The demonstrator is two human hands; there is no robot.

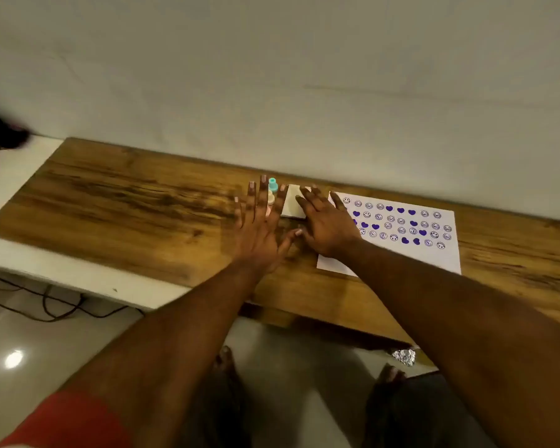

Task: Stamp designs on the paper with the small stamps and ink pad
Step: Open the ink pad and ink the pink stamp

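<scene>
A white sheet of paper [434,253] carries rows of purple stamped designs — outlined smiley faces mixed with solid hearts. The table [126,205] is brown wood with dark streaky grain. One small stamp [273,184] is teal, another [271,198] peach — beside a white ink pad [293,202].

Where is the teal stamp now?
The teal stamp stands near the table's far edge, behind the left hand's fingers, left of the white ink pad.

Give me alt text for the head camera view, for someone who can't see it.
Both hands are spread open and empty over a wooden table, the left hand in front of two small stamps, the right hand over a white ink pad and the edge of a paper printed with purple smileys and hearts.
</scene>
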